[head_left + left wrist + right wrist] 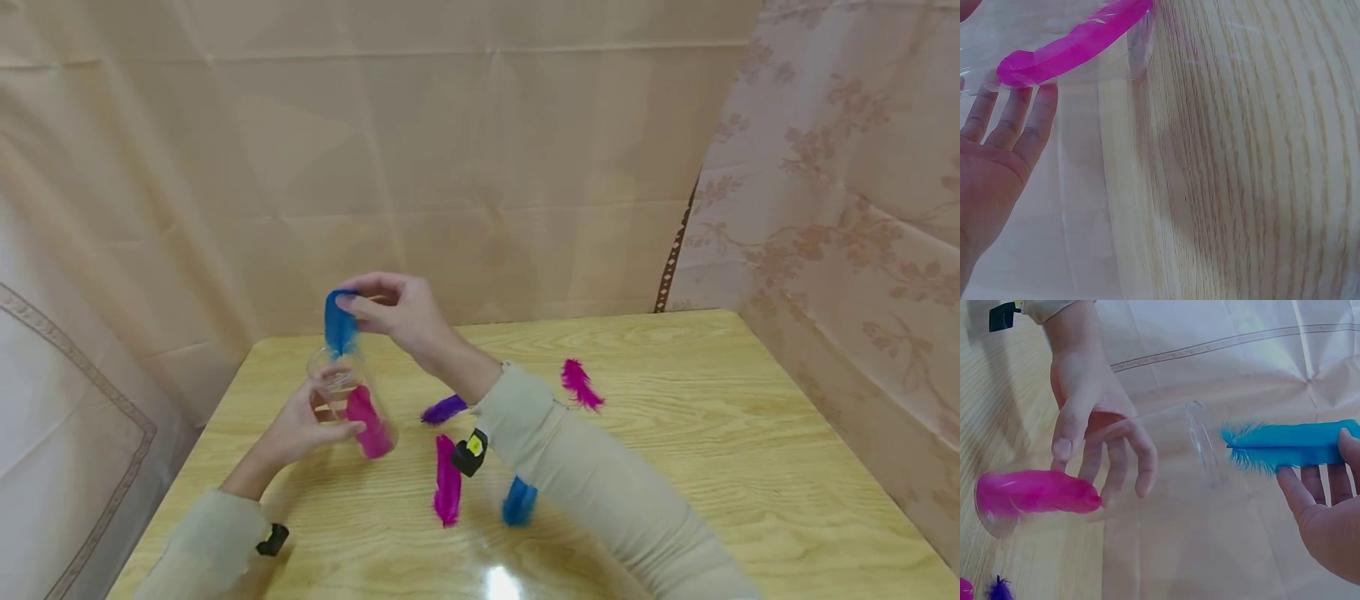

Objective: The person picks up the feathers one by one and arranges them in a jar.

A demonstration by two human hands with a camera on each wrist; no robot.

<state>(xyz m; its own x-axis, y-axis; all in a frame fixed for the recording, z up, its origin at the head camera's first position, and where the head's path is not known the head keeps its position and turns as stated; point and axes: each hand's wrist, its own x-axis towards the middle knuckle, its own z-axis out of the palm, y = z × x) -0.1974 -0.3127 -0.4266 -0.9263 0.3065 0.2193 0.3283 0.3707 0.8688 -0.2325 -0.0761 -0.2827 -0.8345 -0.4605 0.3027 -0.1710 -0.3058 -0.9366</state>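
A clear jar (pixel 381 398) leans tilted over the left of the table, its mouth up and toward the left. My left hand (pixel 303 425) grips it round the side, thumb in front and fingers behind. Inside lies a pink feather (pixel 1038 492), toward the jar's base. With thumb and fingers my right hand (pixel 401 312) pinches a blue feather (pixel 1291 445) by its broad end. The feather's quill end points at the jar's rim (pixel 1204 444), just outside it in the right wrist view. Through the clear wall my left fingers (pixel 1035 122) show beside the pink feather.
On the wooden table (pixel 675 433) lie a purple feather (pixel 444 409), a magenta feather (pixel 447 483), a second blue feather (pixel 519 502) partly under my right sleeve, and a fluffy magenta feather (pixel 581 385) farther right. Beige curtains (pixel 487 167) hang behind the table.
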